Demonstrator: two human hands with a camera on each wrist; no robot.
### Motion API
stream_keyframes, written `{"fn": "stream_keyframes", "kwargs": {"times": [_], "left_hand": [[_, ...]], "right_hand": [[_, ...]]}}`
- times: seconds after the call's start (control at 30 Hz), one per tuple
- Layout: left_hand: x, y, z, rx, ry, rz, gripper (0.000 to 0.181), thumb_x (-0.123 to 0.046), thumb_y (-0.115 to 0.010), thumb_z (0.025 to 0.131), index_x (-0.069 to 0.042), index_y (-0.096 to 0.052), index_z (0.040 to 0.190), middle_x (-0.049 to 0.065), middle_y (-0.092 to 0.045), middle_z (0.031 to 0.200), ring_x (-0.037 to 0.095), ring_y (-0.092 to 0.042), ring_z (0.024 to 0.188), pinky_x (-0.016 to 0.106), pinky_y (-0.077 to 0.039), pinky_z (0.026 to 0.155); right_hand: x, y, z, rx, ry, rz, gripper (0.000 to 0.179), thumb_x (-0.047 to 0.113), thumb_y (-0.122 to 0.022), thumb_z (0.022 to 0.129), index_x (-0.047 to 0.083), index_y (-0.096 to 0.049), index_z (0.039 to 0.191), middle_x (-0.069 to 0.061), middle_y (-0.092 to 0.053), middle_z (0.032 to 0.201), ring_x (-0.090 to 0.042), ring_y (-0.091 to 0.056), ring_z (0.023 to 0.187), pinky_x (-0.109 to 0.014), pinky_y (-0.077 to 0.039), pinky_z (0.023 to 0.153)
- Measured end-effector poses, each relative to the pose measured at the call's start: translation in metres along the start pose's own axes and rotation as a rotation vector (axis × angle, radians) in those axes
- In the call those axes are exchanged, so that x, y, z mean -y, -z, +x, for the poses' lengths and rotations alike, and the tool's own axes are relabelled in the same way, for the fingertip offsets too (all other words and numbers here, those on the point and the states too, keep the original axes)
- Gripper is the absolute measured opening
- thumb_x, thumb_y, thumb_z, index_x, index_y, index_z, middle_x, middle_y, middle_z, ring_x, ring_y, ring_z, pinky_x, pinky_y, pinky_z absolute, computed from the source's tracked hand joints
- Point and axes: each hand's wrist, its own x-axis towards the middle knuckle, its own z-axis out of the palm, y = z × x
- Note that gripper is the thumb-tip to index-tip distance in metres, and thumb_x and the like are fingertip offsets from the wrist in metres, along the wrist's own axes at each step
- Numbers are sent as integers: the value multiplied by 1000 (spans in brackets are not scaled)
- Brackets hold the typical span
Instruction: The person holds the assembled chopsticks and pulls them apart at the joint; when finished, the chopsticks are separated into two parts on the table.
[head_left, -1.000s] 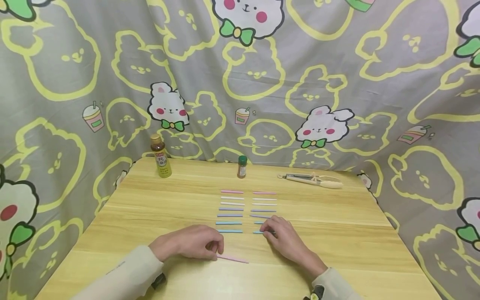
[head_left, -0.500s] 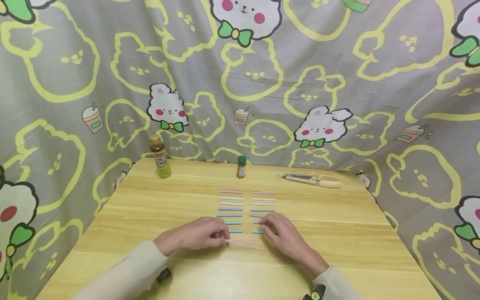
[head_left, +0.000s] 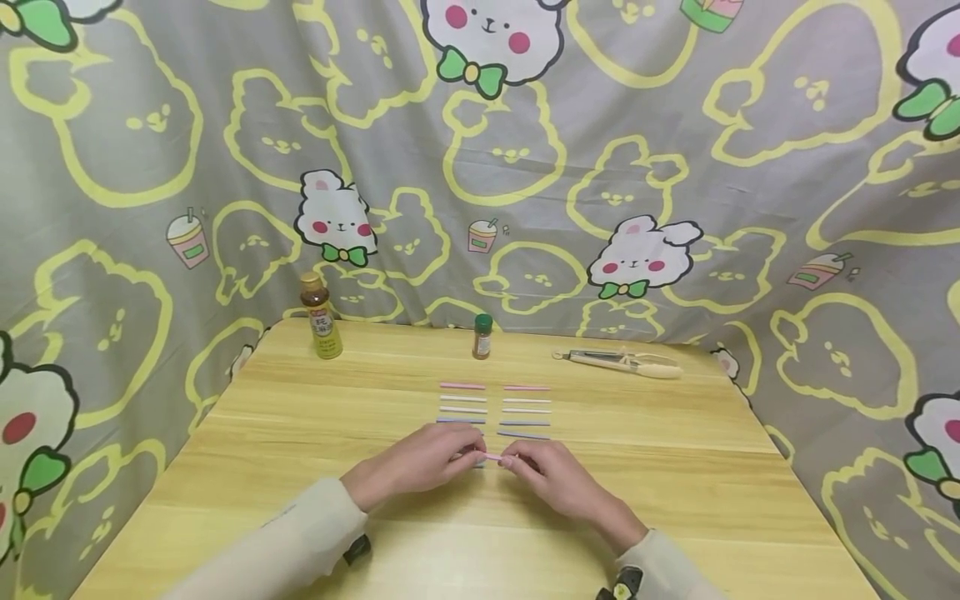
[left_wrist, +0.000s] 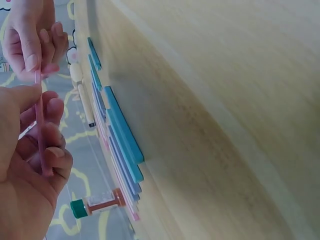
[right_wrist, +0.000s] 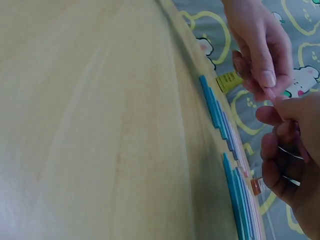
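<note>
A thin pink stick (left_wrist: 41, 130) is held up off the table between my two hands. My left hand (head_left: 431, 457) pinches it between thumb and fingers, with a length of it lying across the palm in the left wrist view. The thumb and fingers of my right hand (head_left: 561, 483) pinch it close by, so only a short piece (head_left: 492, 456) shows between the hands in the head view. Beyond and below lie two columns of flat sticks: pink (head_left: 462, 386), white (head_left: 527, 401), purple (head_left: 523, 435) and blue (left_wrist: 122, 127). My hands hide the nearest ones in the head view.
Along the table's back edge stand a bottle with a yellow cap (head_left: 322, 329) and a small green-capped jar (head_left: 482, 337). Tongs (head_left: 618, 362) lie at the back right. A patterned curtain (head_left: 517, 225) hangs behind and around the wooden table (head_left: 480, 558).
My left hand has lifted the pink stick from the near part of the table and moved it forward and right. My right hand has left the blue sticks and now grips the pink stick too.
</note>
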Motion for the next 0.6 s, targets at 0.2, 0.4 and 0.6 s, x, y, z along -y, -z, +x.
{"fn": "stream_keyframes", "kwargs": {"times": [0.2, 0.4, 0.6], "left_hand": [[2, -3, 1, -16, 33, -1, 20, -24, -59, 114, -14, -76, 108, -14, -61, 85, 1, -49, 73, 20, -46, 67], [2, -5, 1, -39, 36, 0, 20, -21, -59, 114, -11, -76, 114, -9, -67, 89, -1, -47, 70, 18, -46, 65], [4, -1, -1, -39, 11, 8, 17, -18, -59, 114, -10, -75, 114, -4, -70, 91, 1, -50, 72, 20, -49, 69]], "right_hand": [[-3, 4, -1, -30, -23, -3, 25, 30, -62, 113, 10, -75, 108, 14, -52, 75, 3, -43, 64, -19, -40, 58], [-5, 9, -1, -49, -38, -21, 22, 28, -63, 113, 11, -76, 104, 8, -62, 76, 3, -45, 63, -19, -42, 57], [-8, 16, 0, -42, 0, -56, 22, 26, -63, 112, 12, -73, 98, 8, -62, 75, 2, -45, 63, -21, -42, 56]]}}
